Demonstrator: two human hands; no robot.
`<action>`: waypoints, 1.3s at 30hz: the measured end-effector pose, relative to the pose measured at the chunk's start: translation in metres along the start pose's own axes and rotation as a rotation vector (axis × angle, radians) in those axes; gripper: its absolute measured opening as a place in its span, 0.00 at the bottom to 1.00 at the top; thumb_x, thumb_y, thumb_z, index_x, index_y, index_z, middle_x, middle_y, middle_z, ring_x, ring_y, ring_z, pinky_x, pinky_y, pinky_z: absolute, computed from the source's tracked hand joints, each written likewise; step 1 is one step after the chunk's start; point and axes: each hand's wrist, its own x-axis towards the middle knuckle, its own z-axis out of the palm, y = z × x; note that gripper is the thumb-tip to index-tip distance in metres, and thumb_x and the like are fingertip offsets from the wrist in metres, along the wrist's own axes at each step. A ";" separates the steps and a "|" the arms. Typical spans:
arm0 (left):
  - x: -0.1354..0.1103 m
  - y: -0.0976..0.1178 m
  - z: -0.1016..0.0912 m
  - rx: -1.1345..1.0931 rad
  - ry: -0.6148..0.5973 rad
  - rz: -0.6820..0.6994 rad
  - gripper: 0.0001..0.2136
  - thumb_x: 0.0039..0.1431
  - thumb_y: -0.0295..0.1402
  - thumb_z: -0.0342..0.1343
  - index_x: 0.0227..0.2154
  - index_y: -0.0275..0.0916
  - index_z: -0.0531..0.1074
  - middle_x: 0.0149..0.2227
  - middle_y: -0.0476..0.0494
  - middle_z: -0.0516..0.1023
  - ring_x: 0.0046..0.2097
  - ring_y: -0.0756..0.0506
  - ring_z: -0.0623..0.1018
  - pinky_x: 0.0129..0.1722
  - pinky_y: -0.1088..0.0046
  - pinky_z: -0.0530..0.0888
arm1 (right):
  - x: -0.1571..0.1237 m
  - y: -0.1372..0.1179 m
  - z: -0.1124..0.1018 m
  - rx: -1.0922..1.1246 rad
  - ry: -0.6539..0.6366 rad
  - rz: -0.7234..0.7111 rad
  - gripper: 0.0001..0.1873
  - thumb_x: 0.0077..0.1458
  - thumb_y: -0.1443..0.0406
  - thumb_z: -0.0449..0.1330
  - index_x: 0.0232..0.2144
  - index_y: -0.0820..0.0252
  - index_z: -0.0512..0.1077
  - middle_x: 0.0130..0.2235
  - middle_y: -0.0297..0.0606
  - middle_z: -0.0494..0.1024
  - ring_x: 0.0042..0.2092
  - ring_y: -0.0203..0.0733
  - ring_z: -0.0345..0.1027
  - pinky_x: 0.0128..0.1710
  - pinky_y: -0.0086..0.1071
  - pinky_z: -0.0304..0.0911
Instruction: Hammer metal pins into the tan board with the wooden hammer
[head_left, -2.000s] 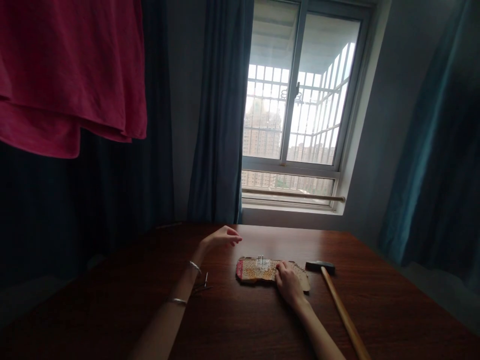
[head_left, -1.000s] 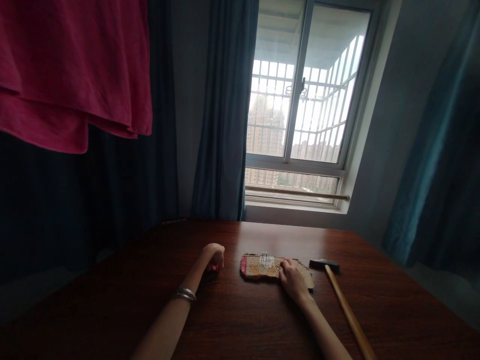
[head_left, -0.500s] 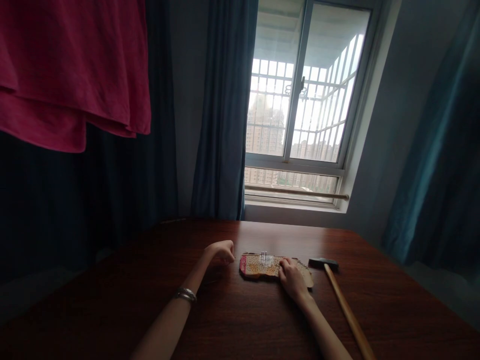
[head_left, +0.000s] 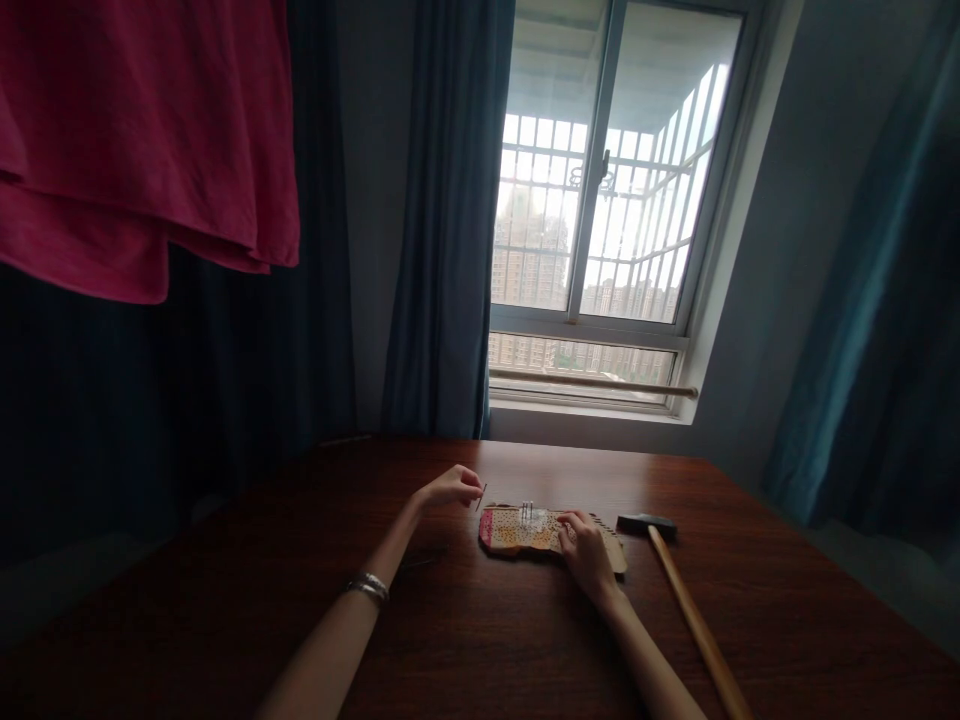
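A flat piece of wood (head_left: 521, 532) with a red edge and many small holes lies on the dark wooden table (head_left: 480, 620). Two or three nails (head_left: 527, 511) stand upright in it. My left hand (head_left: 448, 487) hovers just left of the wood, fingers pinched on a thin nail (head_left: 480, 496) that points down toward the wood's left end. My right hand (head_left: 586, 553) rests on the wood's right part, fingers curled and pressing down on it. Bracelets (head_left: 366, 587) circle my left wrist.
A hammer (head_left: 679, 590) with a long wooden handle lies right of the wood, its head (head_left: 645, 524) toward the window. A few loose nails (head_left: 421, 562) lie by my left forearm. Red cloth (head_left: 142, 140) hangs at upper left. Blue curtains (head_left: 442, 220) flank the window.
My left hand came down to the loose nails, closed on one, then rose and moved right to the wood's left end. My right hand has stayed on the wood.
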 end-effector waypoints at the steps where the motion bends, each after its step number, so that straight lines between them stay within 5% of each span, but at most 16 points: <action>1: 0.000 0.007 0.002 -0.043 0.013 0.032 0.13 0.40 0.38 0.58 0.25 0.30 0.73 0.23 0.47 0.72 0.26 0.51 0.70 0.28 0.76 0.68 | 0.000 -0.003 0.000 0.034 0.013 0.004 0.10 0.50 0.66 0.51 0.31 0.59 0.73 0.37 0.43 0.74 0.42 0.45 0.67 0.46 0.36 0.59; 8: 0.012 0.049 0.048 -0.174 0.113 0.200 0.16 0.40 0.40 0.60 0.27 0.29 0.74 0.25 0.44 0.73 0.26 0.51 0.71 0.28 0.75 0.69 | 0.003 -0.017 0.002 0.335 0.008 0.109 0.15 0.50 0.56 0.54 0.31 0.60 0.74 0.34 0.41 0.77 0.37 0.45 0.70 0.31 0.32 0.66; 14: 0.019 0.049 0.099 -0.103 0.079 0.245 0.15 0.44 0.40 0.58 0.27 0.30 0.75 0.22 0.45 0.74 0.25 0.50 0.71 0.24 0.77 0.67 | 0.006 -0.020 -0.002 0.527 -0.026 0.204 0.21 0.46 0.51 0.58 0.33 0.62 0.75 0.30 0.41 0.77 0.33 0.43 0.70 0.23 0.30 0.66; 18: 0.018 0.049 0.117 -0.103 0.091 0.251 0.15 0.44 0.40 0.58 0.27 0.31 0.75 0.23 0.45 0.75 0.25 0.50 0.72 0.25 0.77 0.67 | 0.006 -0.021 -0.005 0.588 -0.043 0.238 0.20 0.44 0.52 0.60 0.32 0.62 0.76 0.29 0.40 0.78 0.32 0.43 0.70 0.23 0.29 0.66; 25: 0.019 0.051 0.125 -0.080 0.102 0.263 0.15 0.45 0.41 0.57 0.27 0.31 0.75 0.23 0.45 0.75 0.25 0.50 0.71 0.24 0.78 0.66 | 0.006 -0.019 -0.006 0.628 -0.017 0.255 0.20 0.42 0.53 0.62 0.33 0.62 0.76 0.31 0.41 0.79 0.32 0.43 0.70 0.23 0.29 0.64; 30: 0.026 0.048 0.112 -0.065 0.200 0.266 0.14 0.48 0.39 0.55 0.28 0.31 0.75 0.23 0.45 0.74 0.25 0.51 0.71 0.24 0.78 0.66 | 0.009 -0.013 -0.001 0.610 0.008 0.250 0.22 0.41 0.53 0.62 0.35 0.63 0.74 0.31 0.43 0.78 0.32 0.44 0.70 0.22 0.30 0.64; 34: 0.038 0.029 0.095 -0.135 0.390 0.190 0.11 0.47 0.32 0.52 0.32 0.31 0.73 0.29 0.44 0.75 0.29 0.50 0.72 0.29 0.76 0.69 | 0.017 -0.001 0.004 0.561 0.057 0.250 0.22 0.40 0.51 0.61 0.32 0.63 0.75 0.29 0.43 0.78 0.31 0.45 0.70 0.22 0.31 0.64; 39: 0.050 -0.006 0.094 -0.283 0.346 0.103 0.18 0.39 0.24 0.51 0.38 0.31 0.70 0.31 0.43 0.74 0.32 0.49 0.73 0.31 0.76 0.69 | 0.035 0.010 0.014 0.498 0.060 0.219 0.23 0.40 0.50 0.60 0.31 0.63 0.76 0.29 0.43 0.79 0.31 0.46 0.71 0.25 0.33 0.65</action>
